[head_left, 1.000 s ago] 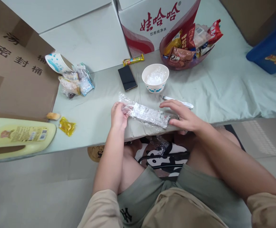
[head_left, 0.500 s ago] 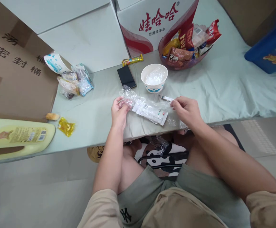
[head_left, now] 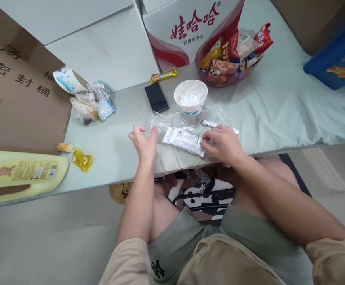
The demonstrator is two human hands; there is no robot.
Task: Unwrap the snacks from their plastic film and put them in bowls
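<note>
Left hand [head_left: 144, 143] farther left, loosely spread beside film [head_left: 175, 120]

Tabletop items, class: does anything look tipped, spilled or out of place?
Yes: the blue-patterned paper cup beside the brown carton lies tipped, wrapped packets clustered at its mouth, whereas the similar cup near the white sachets stands upright.

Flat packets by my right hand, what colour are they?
The packets are mostly white with a small green mark; the head view shows it best.

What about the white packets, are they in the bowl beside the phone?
No, the white packets lie by the right hand near the green cloth's front edge, outside the bowl.
</note>
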